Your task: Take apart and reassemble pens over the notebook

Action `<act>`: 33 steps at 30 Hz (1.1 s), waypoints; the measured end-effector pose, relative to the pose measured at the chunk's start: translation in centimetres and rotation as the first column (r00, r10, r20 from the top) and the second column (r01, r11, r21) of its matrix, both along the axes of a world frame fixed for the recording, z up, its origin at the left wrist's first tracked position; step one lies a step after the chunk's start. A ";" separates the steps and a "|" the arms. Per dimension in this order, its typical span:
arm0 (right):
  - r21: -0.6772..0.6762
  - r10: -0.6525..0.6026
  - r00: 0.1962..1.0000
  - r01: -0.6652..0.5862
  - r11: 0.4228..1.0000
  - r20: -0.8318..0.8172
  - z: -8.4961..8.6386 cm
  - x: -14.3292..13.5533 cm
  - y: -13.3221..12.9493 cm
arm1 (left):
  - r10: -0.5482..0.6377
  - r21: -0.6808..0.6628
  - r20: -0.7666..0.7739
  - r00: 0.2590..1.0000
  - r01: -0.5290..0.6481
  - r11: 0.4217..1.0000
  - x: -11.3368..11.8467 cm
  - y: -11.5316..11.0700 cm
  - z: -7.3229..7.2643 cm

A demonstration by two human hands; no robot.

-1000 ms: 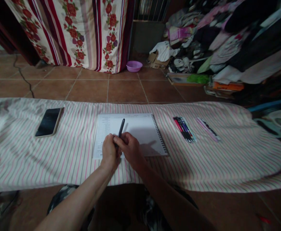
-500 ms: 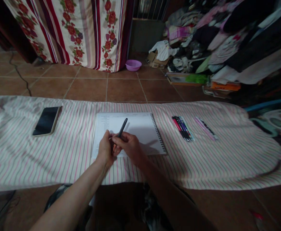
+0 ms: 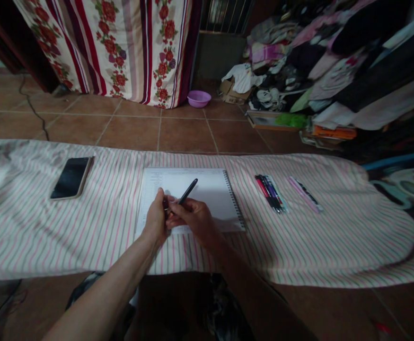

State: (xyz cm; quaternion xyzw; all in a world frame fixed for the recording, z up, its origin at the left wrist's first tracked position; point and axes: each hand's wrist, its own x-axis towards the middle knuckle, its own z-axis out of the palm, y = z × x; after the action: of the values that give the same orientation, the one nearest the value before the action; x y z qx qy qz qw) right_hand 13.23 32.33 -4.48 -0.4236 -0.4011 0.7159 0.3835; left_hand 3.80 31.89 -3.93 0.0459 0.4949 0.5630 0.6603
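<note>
A black pen [image 3: 189, 190] slants up and to the right out of my right hand [image 3: 198, 219], which is closed around its lower part. My left hand [image 3: 154, 219] is curled right beside it, its fingers meeting those of the right hand. Whatever may lie inside the left hand is hidden. Both hands are over the lower left part of a spiral notebook [image 3: 207, 182]. Its page is mostly white, with small print or writing along the left and top, and the wire binding runs down the right side.
Striped cloth [image 3: 107, 227] covers the low table. A phone [image 3: 71, 178] lies on the left. To the right are several pens in a bunch [image 3: 271, 193] and a pink-and-black pair [image 3: 304, 193]. Beyond, a purple basin [image 3: 198, 98] and piled clothes [image 3: 274, 52] stand on tiles.
The pen leans further right than before, and my right hand has shifted slightly right. My left hand stays almost in place. The whole view has moved a little.
</note>
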 end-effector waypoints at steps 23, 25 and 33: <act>-0.168 -0.214 0.969 0.192 0.967 -0.126 0.6 3.5 2.3 | -0.561 0.394 -0.099 0.822 0.550 0.736 -2.0 -1.6 -0.6; -0.191 -0.205 0.970 0.178 0.965 -0.131 0.9 3.4 2.2 | -0.536 0.391 -0.127 0.835 0.539 0.746 -1.9 -1.6 -0.9; -0.112 -0.159 0.982 0.148 0.983 -0.098 1.1 3.2 2.0 | -0.524 0.397 -0.175 0.834 0.547 0.738 -1.4 -1.9 -1.4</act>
State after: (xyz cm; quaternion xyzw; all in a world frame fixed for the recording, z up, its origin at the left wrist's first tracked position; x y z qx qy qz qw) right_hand 16.38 34.33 -3.38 -0.4338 -0.3082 0.7257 0.4361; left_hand 2.41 29.98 -5.28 0.3451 0.3406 0.4430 0.7541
